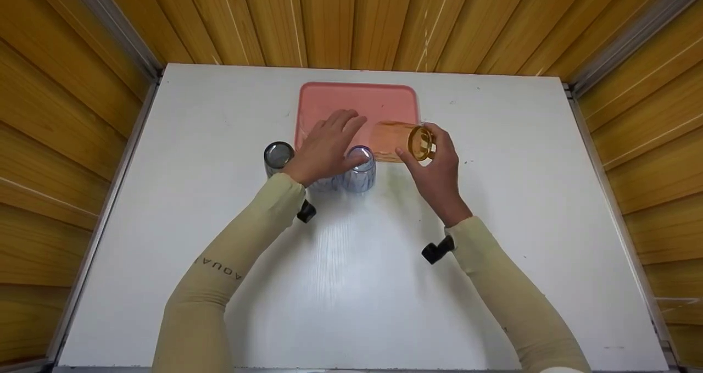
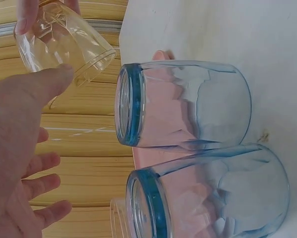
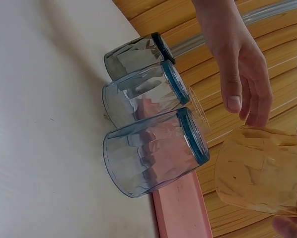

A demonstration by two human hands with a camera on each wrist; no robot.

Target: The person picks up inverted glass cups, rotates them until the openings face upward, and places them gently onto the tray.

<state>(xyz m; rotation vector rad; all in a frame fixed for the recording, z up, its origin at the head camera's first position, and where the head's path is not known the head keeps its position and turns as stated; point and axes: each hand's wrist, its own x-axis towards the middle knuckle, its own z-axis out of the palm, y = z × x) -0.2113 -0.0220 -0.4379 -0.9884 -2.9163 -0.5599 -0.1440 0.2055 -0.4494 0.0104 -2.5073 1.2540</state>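
Note:
My right hand (image 1: 440, 174) grips an amber drinking glass (image 1: 391, 138) round its thick-ringed end, thumb and fingers on opposite sides. The glass is held on its side, its other end towards my left hand, and overlaps the tray in the head view. My left hand (image 1: 325, 146) hovers over the glasses with its fingers extended and nothing in them. Beneath it, two bluish glasses, one in plain sight (image 1: 360, 179) and one partly hidden (image 3: 143, 94), stand side by side with their thick blue ends up. A dark grey glass (image 1: 278, 155) stands left of them.
The pink tray (image 1: 357, 95) lies at the back of the white table (image 1: 340, 285), behind the glasses. Part of a clear ribbed rim (image 2: 117, 218) shows behind the blue glasses in the left wrist view. Wood-look panels (image 1: 351, 21) surround the table's back and sides.

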